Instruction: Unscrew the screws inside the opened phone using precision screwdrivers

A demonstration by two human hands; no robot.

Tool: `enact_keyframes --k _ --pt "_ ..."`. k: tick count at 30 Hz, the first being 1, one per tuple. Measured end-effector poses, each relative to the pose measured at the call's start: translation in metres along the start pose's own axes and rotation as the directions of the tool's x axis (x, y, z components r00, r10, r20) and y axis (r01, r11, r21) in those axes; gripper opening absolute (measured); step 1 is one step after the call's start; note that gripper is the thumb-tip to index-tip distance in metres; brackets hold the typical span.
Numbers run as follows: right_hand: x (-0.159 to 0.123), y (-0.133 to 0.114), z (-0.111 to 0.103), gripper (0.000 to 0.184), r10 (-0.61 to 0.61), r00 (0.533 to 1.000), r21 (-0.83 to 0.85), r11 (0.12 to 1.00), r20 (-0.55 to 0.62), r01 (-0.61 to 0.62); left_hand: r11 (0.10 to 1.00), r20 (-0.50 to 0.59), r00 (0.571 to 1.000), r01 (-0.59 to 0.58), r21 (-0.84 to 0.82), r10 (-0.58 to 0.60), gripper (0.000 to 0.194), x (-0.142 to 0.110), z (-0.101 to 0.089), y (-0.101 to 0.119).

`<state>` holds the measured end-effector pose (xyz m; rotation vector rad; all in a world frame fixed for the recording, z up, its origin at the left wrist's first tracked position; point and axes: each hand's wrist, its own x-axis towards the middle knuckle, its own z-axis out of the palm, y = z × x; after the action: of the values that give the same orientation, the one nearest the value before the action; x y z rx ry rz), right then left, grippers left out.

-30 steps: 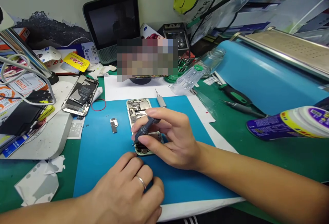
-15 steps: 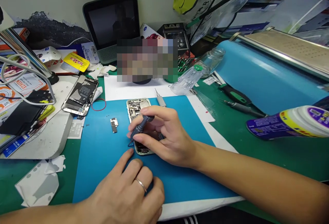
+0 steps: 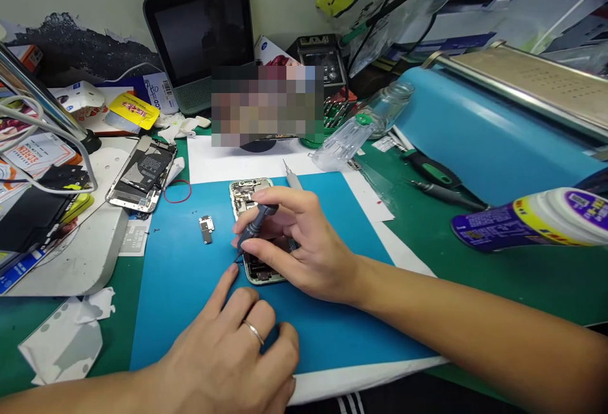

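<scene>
My right hand grips a small dark precision screwdriver between thumb and fingers. Its shaft slants down to the blue mat, just left of an opened phone. The hand hovers over that phone and covers much of its middle and right side. With the index finger stretched out, my left hand reaches to the screwdriver's tip; its other fingers are loosely bent and it wears a ring. A tiny dark piece, perhaps a screw, seems to lie by the tip. Left of the phone rests a small metal bracket.
A second grey screwdriver lies behind the phone. Another opened phone leans on the white platform at left, near a red rubber band. On the right are a purple bottle and a green-black handled tool.
My left index finger has moved slightly forward and left, closer to the screwdriver's tip. The screwdriver has shifted a little in my right hand's grip. The whole view has drifted slightly.
</scene>
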<state>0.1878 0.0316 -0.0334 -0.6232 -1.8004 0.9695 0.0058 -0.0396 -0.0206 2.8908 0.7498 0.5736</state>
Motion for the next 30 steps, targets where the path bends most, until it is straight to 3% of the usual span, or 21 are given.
enact_keyframes --k 9,15,30 --pt "0.0040 -0.0051 -0.0033 0.046 0.005 0.992 -0.055 0.998 -0.128 -0.012 1.000 0.009 1.000 0.004 -0.010 -0.004 0.020 -0.0013 -0.0017 0.0014" --pt "0.0054 -0.0054 -0.0043 0.047 -0.028 0.982 -0.061 0.998 -0.187 0.017 0.999 0.101 0.995 -0.012 0.036 0.009 0.023 0.0005 -0.0052 0.0024" --pt "0.0054 -0.0055 -0.0050 0.047 0.003 0.980 -0.060 0.998 -0.199 -0.015 0.997 0.109 0.994 -0.035 0.069 0.027 0.023 -0.0001 -0.0083 0.0026"
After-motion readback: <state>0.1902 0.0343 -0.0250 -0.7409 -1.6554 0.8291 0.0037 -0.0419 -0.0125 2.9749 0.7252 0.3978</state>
